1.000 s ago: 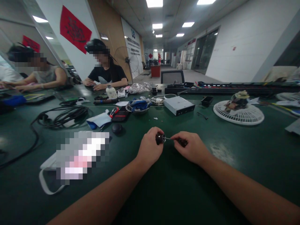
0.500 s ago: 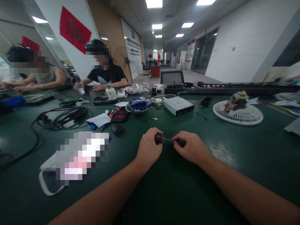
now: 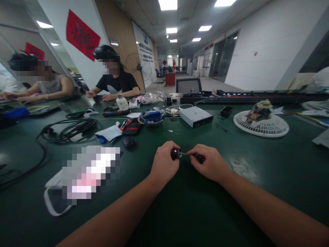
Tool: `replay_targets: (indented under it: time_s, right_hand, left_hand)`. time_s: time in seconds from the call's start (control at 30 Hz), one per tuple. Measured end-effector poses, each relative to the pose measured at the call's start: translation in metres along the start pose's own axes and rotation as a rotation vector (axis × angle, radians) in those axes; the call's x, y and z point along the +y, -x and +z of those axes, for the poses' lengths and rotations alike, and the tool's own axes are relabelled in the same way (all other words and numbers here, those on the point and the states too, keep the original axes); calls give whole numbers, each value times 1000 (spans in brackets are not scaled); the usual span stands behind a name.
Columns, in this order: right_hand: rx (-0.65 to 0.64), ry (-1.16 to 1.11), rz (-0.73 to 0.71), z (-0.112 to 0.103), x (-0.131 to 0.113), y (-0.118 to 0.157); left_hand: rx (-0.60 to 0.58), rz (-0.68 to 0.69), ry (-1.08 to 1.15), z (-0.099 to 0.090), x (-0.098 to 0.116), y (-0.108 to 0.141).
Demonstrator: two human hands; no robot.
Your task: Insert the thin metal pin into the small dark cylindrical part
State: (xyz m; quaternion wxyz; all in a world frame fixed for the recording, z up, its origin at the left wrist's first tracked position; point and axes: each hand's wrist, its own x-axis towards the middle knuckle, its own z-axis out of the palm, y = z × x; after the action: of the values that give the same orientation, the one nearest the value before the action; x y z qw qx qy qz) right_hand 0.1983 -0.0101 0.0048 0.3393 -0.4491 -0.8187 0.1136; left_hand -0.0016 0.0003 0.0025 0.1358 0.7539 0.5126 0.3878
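Over the table's middle, my left hand [image 3: 164, 161] is closed around a small dark brown cylinder [image 3: 175, 153] with a shiny rim at its right end. My right hand [image 3: 209, 160] pinches a thin metal-shafted tool, seemingly a screwdriver [image 3: 199, 157], whose dark handle lies mostly inside the fingers. Its slim shaft points left, with the tip at the cylinder's rimmed end; whether it goes inside I cannot tell. A short gap separates the two hands.
Beyond the hands lie a black mouse [image 3: 129, 142], a metal bowl [image 3: 151, 123] with blue items, a grey disc drive [image 3: 195, 116] and a white fan grille [image 3: 260, 124]. Coiled black cables [image 3: 69, 128] and a face mask [image 3: 52, 180] are at left. Two co-workers sit at far left.
My left hand has shifted slightly right, and the cylinder's rimmed end faces me a little more. Less of the metal shaft shows between the hands.
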Motion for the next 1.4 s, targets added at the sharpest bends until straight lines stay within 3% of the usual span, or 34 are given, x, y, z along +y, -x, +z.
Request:
replay_targets:
  time_s: [0.1, 0.23, 0.3, 0.4, 0.5, 0.73, 0.9, 1.1, 1.23, 1.4]
  right_hand:
    - [30, 60, 61, 1, 0, -1]
    - [-57, 32, -23, 1, -1, 0]
    - [-33, 26, -32, 1, -2, 0]
    - [27, 65, 46, 2, -2, -1]
    - [1, 80, 92, 2, -1, -2]
    - [-60, 35, 48, 1, -5, -1]
    - [-3, 129, 135, -1, -9, -1]
    - [-229, 254, 31, 2, -10, 1]
    - [-207, 147, 110, 3, -8, 0]
    - [-93, -154, 241, 1, 3, -5]
  left_hand:
    - [17, 14, -7, 0, 0, 0]
    - [20, 18, -10, 1, 0, 0]
    - [12, 26, 3, 1, 0, 0]
    - [12, 24, 3, 1, 1, 0]
    - [20, -5, -10, 1, 1, 0]
    - [8, -5, -18, 0, 2, 0]
    - [42, -42, 13, -1, 3, -1]
    - [113, -112, 81, 2, -2, -2]
    - [115, -130, 128, 1, -3, -3]
    - [59, -120, 150, 0, -3, -3]
